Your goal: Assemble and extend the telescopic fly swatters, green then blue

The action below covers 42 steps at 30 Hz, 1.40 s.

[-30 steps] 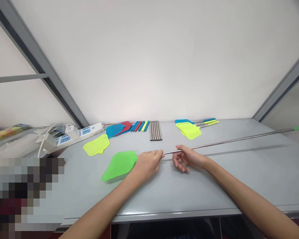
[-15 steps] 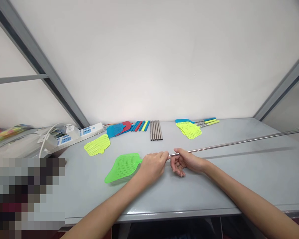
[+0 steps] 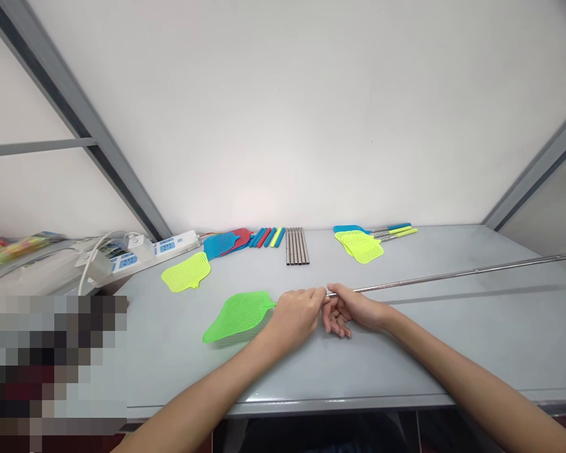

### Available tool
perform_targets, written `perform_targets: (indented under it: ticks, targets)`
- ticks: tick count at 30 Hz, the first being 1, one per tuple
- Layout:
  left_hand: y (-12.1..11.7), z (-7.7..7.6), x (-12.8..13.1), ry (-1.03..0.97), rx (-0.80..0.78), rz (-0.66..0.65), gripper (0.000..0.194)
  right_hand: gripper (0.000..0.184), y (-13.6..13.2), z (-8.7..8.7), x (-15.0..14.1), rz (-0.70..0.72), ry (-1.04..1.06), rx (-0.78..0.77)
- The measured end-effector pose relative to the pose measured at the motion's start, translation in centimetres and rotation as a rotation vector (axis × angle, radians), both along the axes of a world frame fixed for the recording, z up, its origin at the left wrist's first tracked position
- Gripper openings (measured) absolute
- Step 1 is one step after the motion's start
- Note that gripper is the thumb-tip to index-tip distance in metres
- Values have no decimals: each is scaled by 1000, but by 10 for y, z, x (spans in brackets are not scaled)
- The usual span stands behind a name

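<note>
A fly swatter with a bright green mesh head [image 3: 241, 314] and a long, drawn-out metal rod [image 3: 434, 279] lies across both my hands, above the tabletop. My left hand [image 3: 296, 319] is closed round the rod close to the head. Right beside it, my right hand [image 3: 349, 307] pinches the rod between thumb and forefinger, its other fingers loosely curled below. The rod slopes up to the right and runs out of view. Nearest on the table to my left hand is a loose yellow swatter head [image 3: 187, 272].
Blue and red swatter heads [image 3: 221, 244], coloured grips [image 3: 266, 237] and a row of metal tubes [image 3: 297, 246] lie along the back. Several swatters with handles [image 3: 363, 242] are back right. A power strip [image 3: 163, 246] with cables stands left on the grey table [image 3: 358, 377].
My left hand and the green head have shifted slightly right, closer to my right hand. The rod's green far end has gone out of view at the right. The camera view has shifted a little.
</note>
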<state>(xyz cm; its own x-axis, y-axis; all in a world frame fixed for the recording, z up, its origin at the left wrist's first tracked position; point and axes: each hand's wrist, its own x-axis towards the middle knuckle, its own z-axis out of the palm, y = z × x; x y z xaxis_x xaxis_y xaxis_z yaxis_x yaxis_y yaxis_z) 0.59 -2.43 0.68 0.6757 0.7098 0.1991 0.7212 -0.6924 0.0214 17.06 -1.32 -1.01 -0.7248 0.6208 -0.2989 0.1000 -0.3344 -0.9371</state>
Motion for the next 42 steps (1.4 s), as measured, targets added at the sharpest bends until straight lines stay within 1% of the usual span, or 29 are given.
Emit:
perform_targets:
  ticks: [3,11,13,16,19,23,31,42]
  targets:
    - [1,-1,0,-13,-1,4,10,63,2,1,0,-40,-26,-5]
    - [5,1,-2,-46,16,30,27,54,2,5,-4,-208,-45,2]
    - [6,0,-3,-61,43,67,30,53,2,4,-5,-257,-51,29]
    - [9,-2,-6,-120,91,160,33,52,4,2,-6,-324,-60,75]
    - [11,-2,-8,-204,97,239,33,53,5,-1,-6,-368,-64,99]
    - [13,-4,-8,-256,83,264,32,53,4,-2,-5,-381,-55,106]
    - [13,-15,-5,-284,39,229,28,48,6,-3,-4,-394,-42,73]
    - [13,-17,-6,-306,-5,207,24,46,6,-3,-6,-395,-31,53]
